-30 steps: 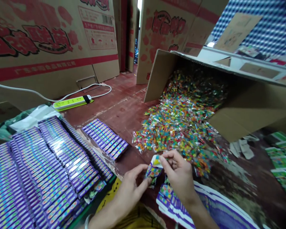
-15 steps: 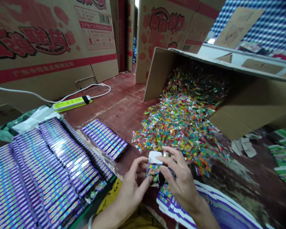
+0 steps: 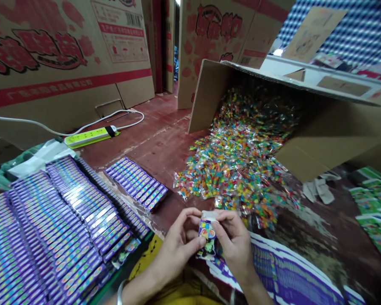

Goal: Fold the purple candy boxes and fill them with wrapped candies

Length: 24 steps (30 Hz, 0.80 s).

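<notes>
A small purple candy box [image 3: 207, 237] with a white top flap is held upright between my two hands. My left hand [image 3: 180, 243] grips its left side, thumb on the front. My right hand [image 3: 233, 237] has its fingers at the top flap and right edge; the flap is bent over and partly hidden by those fingers. Just beyond my hands lies a heap of clear packets of colourful candy [image 3: 235, 165], spilling from a tipped cardboard box [image 3: 305, 156]. Below my right hand, flat purple cartons [image 3: 292, 271] lie fanned out in an overlapping stack.
At left, many purple boxes [image 3: 47, 228] stand packed in rows. A smaller row of boxes [image 3: 136, 182] lies on the red-brown table [image 3: 158, 144]. A green power strip [image 3: 90, 136] with a white cord sits behind. Green packages [image 3: 374, 207] are at right. Large cartons [image 3: 66, 51] stand at the back.
The white top flap stood up before and is now folded down. My right hand's fingers have drawn in around the box top, and the box front now faces me more fully.
</notes>
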Motion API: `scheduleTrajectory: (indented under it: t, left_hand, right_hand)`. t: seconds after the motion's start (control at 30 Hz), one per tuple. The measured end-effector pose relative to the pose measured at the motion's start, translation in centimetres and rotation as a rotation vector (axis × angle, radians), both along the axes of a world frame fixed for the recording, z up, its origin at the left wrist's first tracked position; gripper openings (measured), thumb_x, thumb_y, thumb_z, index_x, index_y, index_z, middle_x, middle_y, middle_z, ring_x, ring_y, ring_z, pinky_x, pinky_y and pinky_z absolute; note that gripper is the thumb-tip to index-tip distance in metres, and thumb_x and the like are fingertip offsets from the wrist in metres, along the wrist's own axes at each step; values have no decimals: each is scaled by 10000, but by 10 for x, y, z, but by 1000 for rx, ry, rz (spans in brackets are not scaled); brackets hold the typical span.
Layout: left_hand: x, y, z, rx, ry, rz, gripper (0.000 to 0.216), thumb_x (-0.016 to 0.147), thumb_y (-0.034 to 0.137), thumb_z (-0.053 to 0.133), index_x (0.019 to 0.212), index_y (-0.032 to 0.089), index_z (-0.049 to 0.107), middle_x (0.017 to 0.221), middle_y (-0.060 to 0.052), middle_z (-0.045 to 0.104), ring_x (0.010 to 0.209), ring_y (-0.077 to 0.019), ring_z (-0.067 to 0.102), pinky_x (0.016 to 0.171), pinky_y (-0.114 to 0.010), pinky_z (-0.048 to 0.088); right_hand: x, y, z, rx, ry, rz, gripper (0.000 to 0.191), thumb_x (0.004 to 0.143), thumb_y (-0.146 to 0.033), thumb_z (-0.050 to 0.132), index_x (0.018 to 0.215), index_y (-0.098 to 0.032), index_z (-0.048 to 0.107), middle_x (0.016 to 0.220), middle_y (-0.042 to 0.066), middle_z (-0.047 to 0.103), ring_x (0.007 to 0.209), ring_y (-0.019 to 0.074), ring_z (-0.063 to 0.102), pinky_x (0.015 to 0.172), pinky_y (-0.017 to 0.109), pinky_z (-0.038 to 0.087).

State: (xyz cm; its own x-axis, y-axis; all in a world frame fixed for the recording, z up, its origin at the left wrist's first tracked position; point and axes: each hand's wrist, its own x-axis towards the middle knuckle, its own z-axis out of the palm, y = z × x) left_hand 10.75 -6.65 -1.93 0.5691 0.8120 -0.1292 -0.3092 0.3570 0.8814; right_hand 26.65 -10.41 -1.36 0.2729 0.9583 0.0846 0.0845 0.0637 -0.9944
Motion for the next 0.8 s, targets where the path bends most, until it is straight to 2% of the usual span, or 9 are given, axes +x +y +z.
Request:
scheduleTrajectory:
  t: [0.07,0.17,0.27,0.37,0.43,0.53,0.63,0.73,0.8]
  left_hand:
    - [0,1,1,-42,-26,12,498,804,267,752,1200,270,450,976,9,531,699,-78,557,622,-193,396]
    - [-1,-1,-1,-50,-8,20,496,801,261,753,1194,268,451,974,7,532,665,-65,548,590,-180,382]
    - [-4,-4,-2,46,96,51,449,838,249,709,1213,265,463,983,-7,557,701,-86,562,597,-187,406]
    - [-8,-5,-2,193,240,35,420,878,229,648,1256,267,470,1029,-34,588,814,-139,601,696,-237,473]
    - [-11,-5,-2,246,299,4,432,884,221,629,1284,269,472,1056,-50,594,872,-169,611,751,-273,496]
    - [-13,-4,-2,256,338,-14,486,878,221,628,1331,278,461,1085,-62,584,886,-185,606,745,-286,510]
    - [-15,-4,-1,236,350,-25,522,876,230,629,1367,281,459,1110,-69,587,866,-182,598,725,-282,510]
    - [-16,-3,0,190,313,-11,468,868,236,647,1321,265,531,1121,-66,620,925,-200,595,798,-297,495]
    - [-18,-1,-1,116,218,9,421,849,252,680,1258,248,577,1095,-59,635,971,-217,594,827,-299,484]
  right_hand:
    - [0,2,3,12,52,-5,109,904,-296,632,965,-240,561,956,37,663,922,199,653,840,320,511]
    - [1,7,7,3,58,76,151,885,-335,652,843,-219,566,884,26,634,854,183,622,777,287,500]
    - [5,12,11,-123,82,120,187,836,-326,712,796,-207,575,843,15,627,795,169,607,719,264,493]
    - [11,18,13,-252,99,170,198,787,-323,762,834,-190,622,820,15,649,766,169,614,699,263,491]
    - [15,22,12,-284,107,194,212,782,-344,764,784,-175,637,777,11,651,725,161,608,676,257,479]
    - [17,26,8,-301,148,215,251,775,-374,768,730,-166,635,712,-1,639,662,148,589,634,249,460]
    - [14,25,7,-279,88,199,249,799,-376,745,713,-171,632,696,2,636,651,153,584,633,260,464]
    - [9,20,12,-152,-107,158,264,885,-354,648,685,-182,633,744,26,645,723,175,610,699,288,485]
    - [8,15,17,-80,-197,188,231,910,-346,611,745,-192,663,843,54,666,811,199,637,735,301,506]
